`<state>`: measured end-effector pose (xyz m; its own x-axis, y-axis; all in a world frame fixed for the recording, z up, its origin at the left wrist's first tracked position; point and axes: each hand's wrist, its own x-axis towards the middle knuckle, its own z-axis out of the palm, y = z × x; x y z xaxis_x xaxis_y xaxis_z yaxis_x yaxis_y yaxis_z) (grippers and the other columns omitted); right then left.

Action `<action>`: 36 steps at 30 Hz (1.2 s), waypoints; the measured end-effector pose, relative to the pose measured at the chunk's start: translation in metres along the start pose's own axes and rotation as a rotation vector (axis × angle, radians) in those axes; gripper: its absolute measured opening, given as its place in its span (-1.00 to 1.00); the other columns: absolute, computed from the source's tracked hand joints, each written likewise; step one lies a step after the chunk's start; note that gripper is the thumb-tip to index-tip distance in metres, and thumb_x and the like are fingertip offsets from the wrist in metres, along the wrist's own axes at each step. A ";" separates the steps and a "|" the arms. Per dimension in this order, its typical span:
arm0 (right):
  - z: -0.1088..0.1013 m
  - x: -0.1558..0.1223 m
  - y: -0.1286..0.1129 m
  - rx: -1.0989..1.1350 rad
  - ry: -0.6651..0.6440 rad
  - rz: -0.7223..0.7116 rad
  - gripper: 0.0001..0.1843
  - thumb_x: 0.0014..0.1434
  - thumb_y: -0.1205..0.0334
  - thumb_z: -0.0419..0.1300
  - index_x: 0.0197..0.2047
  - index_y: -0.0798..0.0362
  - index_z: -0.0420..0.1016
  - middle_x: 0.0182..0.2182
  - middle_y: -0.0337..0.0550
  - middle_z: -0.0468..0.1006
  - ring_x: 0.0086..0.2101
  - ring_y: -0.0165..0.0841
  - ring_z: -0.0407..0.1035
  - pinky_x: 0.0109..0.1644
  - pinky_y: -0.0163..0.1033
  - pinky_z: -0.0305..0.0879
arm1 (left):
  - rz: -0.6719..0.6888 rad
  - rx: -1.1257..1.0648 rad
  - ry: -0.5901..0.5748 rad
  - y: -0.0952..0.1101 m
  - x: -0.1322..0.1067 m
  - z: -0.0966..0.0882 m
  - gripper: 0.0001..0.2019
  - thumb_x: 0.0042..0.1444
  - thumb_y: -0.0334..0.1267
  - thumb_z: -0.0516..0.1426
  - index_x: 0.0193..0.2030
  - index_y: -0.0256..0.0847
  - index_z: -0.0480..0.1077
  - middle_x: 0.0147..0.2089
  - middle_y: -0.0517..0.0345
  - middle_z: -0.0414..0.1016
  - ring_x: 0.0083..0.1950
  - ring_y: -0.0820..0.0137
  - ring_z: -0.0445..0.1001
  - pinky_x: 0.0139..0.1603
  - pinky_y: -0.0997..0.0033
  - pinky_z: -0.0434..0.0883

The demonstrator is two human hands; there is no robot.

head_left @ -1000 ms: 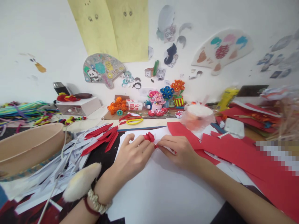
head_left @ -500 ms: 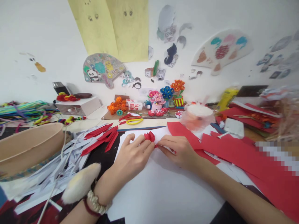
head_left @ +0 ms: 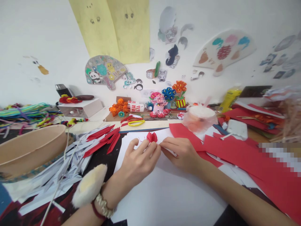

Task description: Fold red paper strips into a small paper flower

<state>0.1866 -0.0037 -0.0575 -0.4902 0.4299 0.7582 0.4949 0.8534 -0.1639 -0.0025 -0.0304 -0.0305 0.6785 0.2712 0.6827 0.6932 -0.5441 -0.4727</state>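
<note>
My left hand (head_left: 138, 161) and my right hand (head_left: 182, 153) meet over a white sheet (head_left: 169, 191) at the middle of the table. Between their fingertips sits a small pleated red paper piece (head_left: 151, 137), fanned out like a little flower. The left thumb and fingers pinch its base. The right hand's fingers are curled and press at the same piece from the right. A fluffy cream pompom (head_left: 89, 185) hangs at my left wrist, beside a bracelet.
Red paper strips (head_left: 103, 138) and white offcuts (head_left: 61, 169) lie to the left beside a tan bowl (head_left: 28, 147). Red sheets (head_left: 237, 153) spread to the right. A plastic-wrapped round tub (head_left: 199, 117), yellow scissors (head_left: 135, 122) and small paper flower pots (head_left: 169, 99) stand behind.
Both hands have shifted slightly right and closed tighter on the red piece. The view has drifted a little, so table objects sit slightly further right.
</note>
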 end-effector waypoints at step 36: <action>-0.001 0.005 0.005 -0.044 -0.045 0.081 -0.80 0.29 0.34 0.03 -0.30 0.05 0.46 -0.35 -0.19 0.46 -0.49 -0.47 0.26 -0.43 -0.36 0.07 | -0.356 -0.263 -0.387 0.002 0.003 0.001 -0.85 0.19 -0.47 0.00 -0.34 -0.21 0.34 -0.32 0.10 0.43 -0.30 0.28 0.25 -0.34 0.26 0.11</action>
<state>0.1873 0.0024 -0.0535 -0.4783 0.5109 0.7143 0.5647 0.8018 -0.1954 0.0008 -0.0304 -0.0301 0.4891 0.7162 0.4978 0.8442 -0.5322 -0.0637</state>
